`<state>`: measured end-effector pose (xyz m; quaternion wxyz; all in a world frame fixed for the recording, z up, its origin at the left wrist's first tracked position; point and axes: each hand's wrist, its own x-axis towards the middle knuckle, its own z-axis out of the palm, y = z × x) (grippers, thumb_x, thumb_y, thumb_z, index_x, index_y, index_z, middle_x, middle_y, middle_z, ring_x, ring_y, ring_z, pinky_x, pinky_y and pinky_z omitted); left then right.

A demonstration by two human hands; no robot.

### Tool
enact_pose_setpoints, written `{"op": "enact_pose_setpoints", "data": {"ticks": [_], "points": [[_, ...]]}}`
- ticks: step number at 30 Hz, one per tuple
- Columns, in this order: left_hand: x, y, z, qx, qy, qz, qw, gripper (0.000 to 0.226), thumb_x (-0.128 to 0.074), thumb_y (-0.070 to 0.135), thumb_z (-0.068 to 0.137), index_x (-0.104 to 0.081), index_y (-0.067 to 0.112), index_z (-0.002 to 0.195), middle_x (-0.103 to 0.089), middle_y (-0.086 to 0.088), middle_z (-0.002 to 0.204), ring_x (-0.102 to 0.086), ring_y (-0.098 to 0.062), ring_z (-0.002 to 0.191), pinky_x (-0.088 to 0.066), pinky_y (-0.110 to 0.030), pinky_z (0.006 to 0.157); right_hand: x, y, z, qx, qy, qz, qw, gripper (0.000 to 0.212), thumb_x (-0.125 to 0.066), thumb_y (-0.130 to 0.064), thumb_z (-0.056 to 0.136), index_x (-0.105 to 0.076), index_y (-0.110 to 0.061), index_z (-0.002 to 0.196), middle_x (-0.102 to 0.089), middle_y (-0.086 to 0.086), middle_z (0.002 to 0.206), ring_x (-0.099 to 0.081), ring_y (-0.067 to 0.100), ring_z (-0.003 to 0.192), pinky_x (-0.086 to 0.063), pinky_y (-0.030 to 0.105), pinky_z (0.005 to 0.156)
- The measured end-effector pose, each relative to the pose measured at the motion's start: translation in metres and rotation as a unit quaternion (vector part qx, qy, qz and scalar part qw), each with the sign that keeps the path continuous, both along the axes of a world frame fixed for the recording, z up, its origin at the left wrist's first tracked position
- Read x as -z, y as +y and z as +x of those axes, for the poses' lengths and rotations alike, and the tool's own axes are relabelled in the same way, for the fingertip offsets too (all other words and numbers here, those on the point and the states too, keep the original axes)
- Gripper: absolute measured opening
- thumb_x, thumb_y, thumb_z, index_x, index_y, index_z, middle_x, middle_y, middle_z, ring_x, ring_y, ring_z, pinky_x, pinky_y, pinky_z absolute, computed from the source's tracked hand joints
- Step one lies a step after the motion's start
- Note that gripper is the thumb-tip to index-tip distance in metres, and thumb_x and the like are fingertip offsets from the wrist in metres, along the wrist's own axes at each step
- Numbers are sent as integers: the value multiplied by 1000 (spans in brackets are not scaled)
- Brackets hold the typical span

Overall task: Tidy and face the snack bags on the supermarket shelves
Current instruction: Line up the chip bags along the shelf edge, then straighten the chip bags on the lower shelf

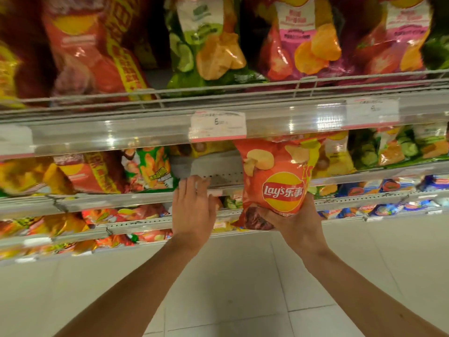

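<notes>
The right hand (295, 221) grips an orange chip bag (275, 181) from below (logo facing out) before a bare gap in the middle shelf (213, 170). The left hand (193, 210), fingers straight, reaches toward that gap; a price tag (218, 126) hangs above.

Both bare forearms reach up and forward from the lower corners of the view, converging toward the middle. The left hand (193, 210) is raised with its back to the camera, fingers straight and close together, pointing upward, holding nothing. The right hand (295, 221) sits a little lower, palm turned up, its fingers curled round the bottom of a chip bag (274, 183).
</notes>
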<state>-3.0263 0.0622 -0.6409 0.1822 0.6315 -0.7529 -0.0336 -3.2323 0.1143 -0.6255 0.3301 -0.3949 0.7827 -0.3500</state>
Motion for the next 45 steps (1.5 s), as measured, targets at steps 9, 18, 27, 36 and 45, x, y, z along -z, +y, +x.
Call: {"op": "enact_pose_setpoints", "data": {"ticks": [9, 18, 27, 36, 45], "points": [[28, 8, 61, 69, -135, 81, 985, 68, -51, 30, 96, -20, 12, 154, -25, -10, 154, -22, -30, 144, -17, -44, 124, -11, -65, 79, -11, 31, -10, 999, 100, -93, -58, 56, -39, -22, 134, -62, 1, 128, -61, 28, 118, -49, 51, 104], [35, 7, 60, 56, -102, 96, 989, 75, -55, 39, 94, -18, 13, 154, -18, -8, 154, -16, -29, 144, -25, -43, 121, 21, -130, 105, -45, 67, 29, 996, 100, -87, -63, 63, -36, -19, 137, -57, 6, 134, -57, 29, 123, -48, 51, 106], [34, 7, 56, 44, -75, 81, 993, 73, -63, 38, 90, -31, 10, 150, -31, -10, 148, -26, -29, 139, -30, -41, 119, 30, -139, 106, -68, 72, 37, 994, 103, -86, -68, 60, -36, -18, 136, -56, 8, 134, -57, 32, 124, -49, 53, 104], [30, 5, 60, 46, -47, 91, 994, 69, -60, 36, 93, -31, 13, 151, -30, -5, 149, -23, -25, 140, -29, -36, 119, 29, -130, 103, -68, 90, 35, 993, 107, -83, -71, 61, -36, -15, 139, -54, 11, 137, -54, 33, 127, -50, 50, 105], [14, 25, 94, -12, 75, 103, 992, 52, -62, 24, 94, -46, 15, 142, -40, -2, 148, -32, -20, 140, -35, -39, 117, 19, -87, 105, -60, 98, -50, 992, 100, -85, -57, 70, -38, -16, 148, -48, 9, 141, -38, 28, 132, -39, 44, 109]]}}
